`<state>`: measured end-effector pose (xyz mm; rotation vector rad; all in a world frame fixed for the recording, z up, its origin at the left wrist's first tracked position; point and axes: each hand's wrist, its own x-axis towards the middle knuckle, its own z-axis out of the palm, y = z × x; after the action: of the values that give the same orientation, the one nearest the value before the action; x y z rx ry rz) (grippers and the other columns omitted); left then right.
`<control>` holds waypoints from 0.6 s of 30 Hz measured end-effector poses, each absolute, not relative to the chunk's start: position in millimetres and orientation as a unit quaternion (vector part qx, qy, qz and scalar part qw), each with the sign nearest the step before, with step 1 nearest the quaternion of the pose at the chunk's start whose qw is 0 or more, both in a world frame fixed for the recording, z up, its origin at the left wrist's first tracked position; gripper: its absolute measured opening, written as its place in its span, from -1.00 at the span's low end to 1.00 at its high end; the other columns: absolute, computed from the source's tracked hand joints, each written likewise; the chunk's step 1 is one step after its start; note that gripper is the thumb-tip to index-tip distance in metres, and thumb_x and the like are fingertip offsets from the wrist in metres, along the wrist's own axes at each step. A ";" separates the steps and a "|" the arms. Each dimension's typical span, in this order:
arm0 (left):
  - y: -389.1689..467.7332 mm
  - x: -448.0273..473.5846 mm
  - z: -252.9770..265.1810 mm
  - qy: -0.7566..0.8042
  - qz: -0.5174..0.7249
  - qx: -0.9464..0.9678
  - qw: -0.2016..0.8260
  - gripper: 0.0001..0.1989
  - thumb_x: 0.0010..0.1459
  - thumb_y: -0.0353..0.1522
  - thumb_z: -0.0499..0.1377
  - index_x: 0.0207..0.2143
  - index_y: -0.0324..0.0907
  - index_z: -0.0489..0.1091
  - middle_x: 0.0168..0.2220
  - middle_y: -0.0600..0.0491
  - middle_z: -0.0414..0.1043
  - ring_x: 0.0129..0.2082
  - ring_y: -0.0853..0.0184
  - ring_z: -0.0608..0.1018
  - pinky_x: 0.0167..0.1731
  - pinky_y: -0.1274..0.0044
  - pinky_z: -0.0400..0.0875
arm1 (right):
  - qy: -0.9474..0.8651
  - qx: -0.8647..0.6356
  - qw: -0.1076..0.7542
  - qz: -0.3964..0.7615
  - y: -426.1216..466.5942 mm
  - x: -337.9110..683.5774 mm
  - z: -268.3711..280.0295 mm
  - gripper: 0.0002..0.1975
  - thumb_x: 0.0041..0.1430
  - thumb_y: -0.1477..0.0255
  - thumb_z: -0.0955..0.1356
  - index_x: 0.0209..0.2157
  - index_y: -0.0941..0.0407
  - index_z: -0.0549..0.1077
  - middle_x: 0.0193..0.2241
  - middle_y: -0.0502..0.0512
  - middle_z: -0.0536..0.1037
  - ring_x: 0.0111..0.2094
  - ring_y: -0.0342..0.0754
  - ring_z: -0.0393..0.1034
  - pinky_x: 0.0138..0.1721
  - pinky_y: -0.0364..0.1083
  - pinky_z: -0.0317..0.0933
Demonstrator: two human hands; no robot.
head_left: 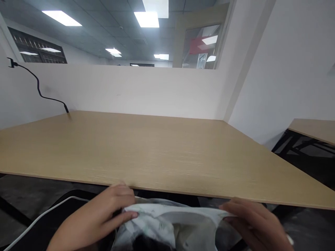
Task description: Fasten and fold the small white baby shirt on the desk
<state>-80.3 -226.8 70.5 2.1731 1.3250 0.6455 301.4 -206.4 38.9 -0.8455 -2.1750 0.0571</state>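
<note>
Pale patterned cloth [149, 217] sits in front of the counter's [162, 150] near edge, its upper rim pinched in the grip of both left hand [116, 204] and right hand [252, 216], apparently being held spread, so the next move likely calls for steady, even tension.

Toward seven o'clock the left hand [119, 204] is bare, running into a bare, smoothly tapering left forearm [80, 226]. Toward five o'clock the right hand [252, 218] is bare too, slightly blurred; a small white patch [290, 240] shows beside its wrist, too little to identify.
</note>
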 end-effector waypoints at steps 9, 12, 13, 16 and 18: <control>-115.9 -79.0 140.7 0.607 0.293 0.735 0.071 -0.40 0.16 0.18 0.00 -0.44 -0.19 0.33 -0.51 0.09 0.27 -0.50 0.34 0.35 -0.52 0.58 0.13 | -0.798 -0.438 0.400 -0.108 -91.5 262.7 130.5 -0.61 0.37 0.15 0.26 -0.40 0.13 0.43 -0.54 0.00 0.43 -0.50 -0.11 0.27 -0.44 -0.14 0.06; -37.3 -77.1 133.1 0.675 0.173 0.714 0.065 -0.35 0.18 0.19 -0.06 -0.23 -0.20 0.41 -0.30 -0.04 0.46 -0.36 0.22 0.49 -0.41 0.52 0.27 | -0.811 -0.533 0.239 -0.019 -13.5 247.1 124.2 -0.62 0.41 0.16 0.20 -0.23 0.16 0.45 -0.31 0.10 0.54 -0.29 -0.04 0.36 -0.32 -0.13 0.09; -12.8 -74.6 125.1 0.698 0.125 0.702 0.061 -0.35 0.20 0.17 -0.09 -0.12 -0.18 0.40 -0.18 -0.09 0.49 -0.25 0.15 0.52 -0.30 0.48 0.33 | -0.812 -0.545 0.208 0.003 9.1 243.3 117.0 -0.67 0.40 0.20 0.22 -0.16 0.16 0.46 -0.22 0.13 0.54 -0.23 -0.02 0.37 -0.27 -0.13 0.12; 42.9 -65.5 89.4 0.729 0.067 0.678 0.067 -0.30 0.19 0.10 -0.02 0.07 -0.31 0.35 0.04 -0.34 0.38 0.02 -0.11 0.45 -0.05 0.26 0.34 | -0.809 -0.570 0.136 0.047 56.8 237.7 87.5 -0.71 0.39 0.31 0.25 -0.04 0.19 0.46 -0.08 0.20 0.52 -0.11 0.00 0.40 -0.12 -0.10 0.20; 62.6 -63.4 62.6 0.738 0.037 0.668 0.084 -0.25 0.24 0.08 -0.10 0.17 -0.35 0.28 0.16 -0.42 0.25 0.15 -0.17 0.35 0.04 0.16 0.29 | -0.797 -0.592 0.097 0.062 72.1 238.2 66.7 -0.64 0.39 0.26 0.26 0.06 0.20 0.41 0.04 0.26 0.44 0.03 0.08 0.34 0.04 0.04 0.18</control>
<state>-63.4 62.6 62.6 1.9943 2.2019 0.1106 238.2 72.1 66.7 -1.7539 -2.3605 0.1828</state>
